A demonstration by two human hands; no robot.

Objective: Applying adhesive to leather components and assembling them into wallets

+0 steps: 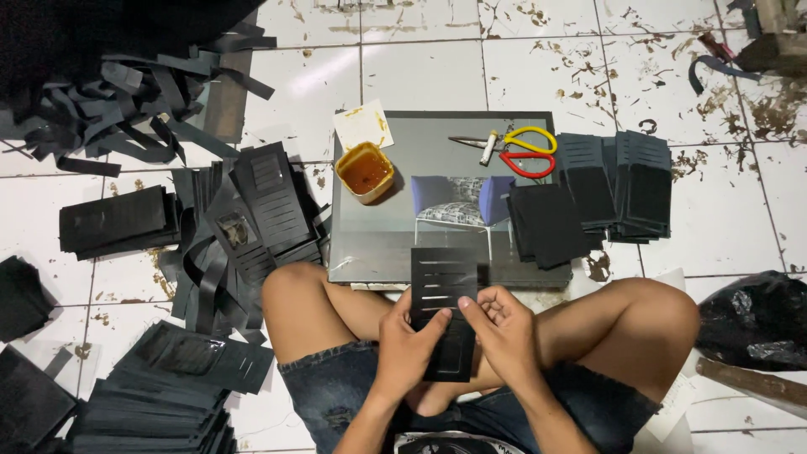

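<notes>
Stained white floor tiles (420, 76) carry a grey board (378, 244). Above the lap, left hand (406, 346) and right hand (502, 329) both grip one black slotted card panel (441, 290). Scissors (523, 151) and a glue tub (365, 171) lie on the board.

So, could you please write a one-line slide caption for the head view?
Seated cross-legged, both hands hold a black slotted panel before a board bearing glue tub and scissors.
</notes>
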